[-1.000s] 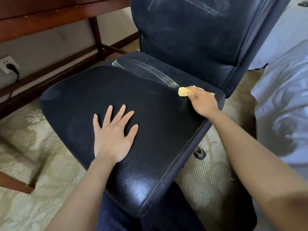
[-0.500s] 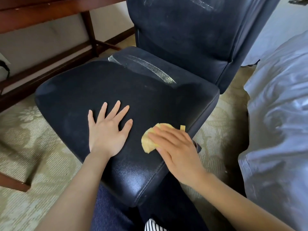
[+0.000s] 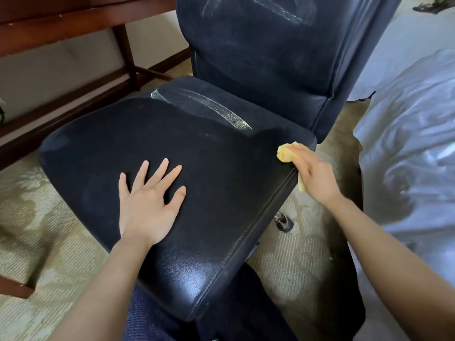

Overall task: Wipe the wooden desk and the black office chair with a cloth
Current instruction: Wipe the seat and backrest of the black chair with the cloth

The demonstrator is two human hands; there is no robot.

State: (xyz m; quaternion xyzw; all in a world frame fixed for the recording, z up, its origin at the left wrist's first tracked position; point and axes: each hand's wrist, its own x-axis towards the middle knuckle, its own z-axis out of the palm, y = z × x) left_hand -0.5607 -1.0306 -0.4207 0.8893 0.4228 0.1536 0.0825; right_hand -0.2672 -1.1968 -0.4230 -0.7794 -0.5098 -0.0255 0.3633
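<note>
Cloth mostly hidden beneath blurred right hand at chair edge

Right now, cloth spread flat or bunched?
Bunched: the yellow cloth shows as a wad under the right hand at the seat's edge.

Your left hand lies flat on the front part of the office chair seat, and your right hand presses the cloth on the seat's right edge. The backrest rises behind the seat. The wooden desk stands behind it to the left, the bed to its right, carpet beneath
</note>
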